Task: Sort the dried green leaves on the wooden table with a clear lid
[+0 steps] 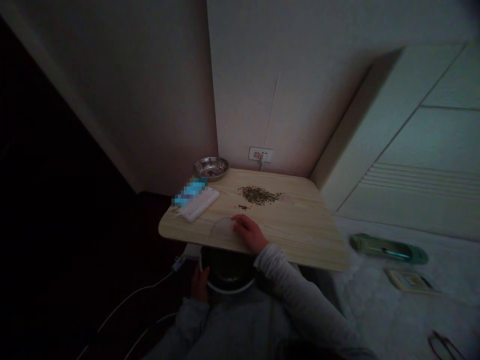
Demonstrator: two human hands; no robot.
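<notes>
Dark granule pile (258, 195) lies on the wooden tabletop (311, 235), far of the right hand (249, 233), the nearer one; long axis roughly left-right. Right fingers touch a pale translucent sheet (222, 231), can't tell if gripped; left hand (200, 286) grips the white-rimmed bowl (229, 291) near-side.

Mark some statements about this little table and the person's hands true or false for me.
1. The left hand touches the rim of a round container. True.
2. The right hand is under the tabletop. False: the right hand is over the tabletop.
3. A metal bowl stands at the tabletop's far left corner. True.
4. The dark pieces are heaped inside the metal bowl. False: the dark pieces lie loose on the tabletop.
5. Something is plugged into the wall socket. True.
</notes>
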